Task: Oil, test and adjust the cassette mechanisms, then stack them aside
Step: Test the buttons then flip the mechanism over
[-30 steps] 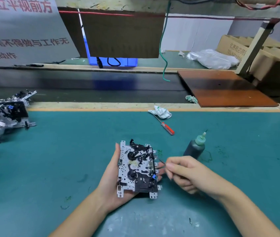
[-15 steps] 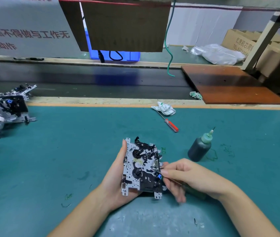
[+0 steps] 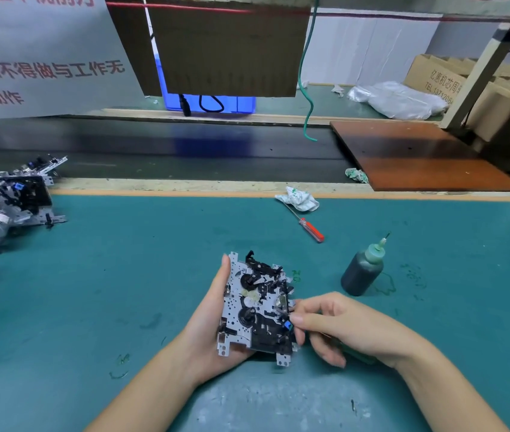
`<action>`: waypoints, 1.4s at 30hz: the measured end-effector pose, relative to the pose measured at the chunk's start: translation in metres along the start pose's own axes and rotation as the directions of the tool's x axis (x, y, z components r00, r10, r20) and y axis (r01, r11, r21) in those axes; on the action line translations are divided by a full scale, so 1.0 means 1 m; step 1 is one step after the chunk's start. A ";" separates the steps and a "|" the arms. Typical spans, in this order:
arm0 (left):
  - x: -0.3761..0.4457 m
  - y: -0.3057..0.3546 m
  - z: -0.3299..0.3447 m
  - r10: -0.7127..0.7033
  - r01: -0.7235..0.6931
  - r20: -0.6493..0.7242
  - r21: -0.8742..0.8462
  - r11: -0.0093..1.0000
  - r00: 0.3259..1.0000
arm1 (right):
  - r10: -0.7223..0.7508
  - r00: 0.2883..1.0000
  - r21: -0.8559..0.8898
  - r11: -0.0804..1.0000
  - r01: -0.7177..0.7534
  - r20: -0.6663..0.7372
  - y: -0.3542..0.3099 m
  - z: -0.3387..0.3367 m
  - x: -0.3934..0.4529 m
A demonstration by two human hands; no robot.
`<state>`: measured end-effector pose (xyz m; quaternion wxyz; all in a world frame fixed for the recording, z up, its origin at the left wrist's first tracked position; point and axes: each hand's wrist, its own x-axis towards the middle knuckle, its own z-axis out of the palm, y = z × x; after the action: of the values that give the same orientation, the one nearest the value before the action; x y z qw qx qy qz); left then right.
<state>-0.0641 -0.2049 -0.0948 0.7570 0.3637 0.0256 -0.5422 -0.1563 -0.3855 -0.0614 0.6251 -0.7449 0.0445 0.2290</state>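
Head view: left hand [image 3: 216, 332] cradles one cassette mechanism [image 3: 256, 307] from underneath, palm up, thumb along its left edge, fingers wrapped under. The plate's long axis runs roughly away from the person, tilted slightly right at the far end, component side up. Right hand [image 3: 341, 328] sits just beside the mechanism's right edge, fingers curled, pinching a thin green-handled tool [image 3: 353, 353]; the tool tip seems to land near the small blue part [image 3: 287, 324] on the near-right side, but the exact contact is too small to tell. So the work point is on the right edge, nearest the right hand, and left only has to keep the plate steady. My read: this is the adjust or test step, not oiling, since the oil bottle [image 3: 364, 269] stands upright on the green mat [image 3: 122, 291], untouched, beyond and right of the right hand. Red-handled screwdriver [image 3: 309, 227] lies further back, near a crumpled rag [image 3: 298, 199]. Pile of other mechanisms [image 3: 4, 210] is at far left, well apart, nearer the left hand, so the stack-aside move would likely go leftwards.
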 end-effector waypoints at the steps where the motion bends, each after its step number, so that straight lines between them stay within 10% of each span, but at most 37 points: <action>1: 0.000 0.000 0.000 0.003 -0.003 0.002 0.001 1.000 1.000 | 0.015 1.000 0.012 1.000 -0.015 0.005 0.000 0.001 0.000; 16: 0.014 -0.008 -0.021 0.113 -0.089 -0.261 0.102 0.991 0.959 | 0.074 0.997 -0.070 0.995 -0.074 0.007 -0.007 0.008 -0.004; 34: 0.014 -0.017 -0.026 0.171 -0.101 -0.240 0.278 0.955 0.956 | 0.211 0.973 -0.033 0.977 -0.209 0.094 -0.010 0.002 -0.001; 42: -0.001 -0.007 0.008 0.051 -0.052 -0.123 -0.009 0.999 0.991 | 0.083 0.995 0.000 0.997 -0.083 0.053 -0.003 0.003 -0.002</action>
<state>-0.0735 -0.2098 -0.0925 0.7700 0.3921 0.0660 -0.4990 -0.1577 -0.3825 -0.0580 0.6170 -0.7353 0.0591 0.2741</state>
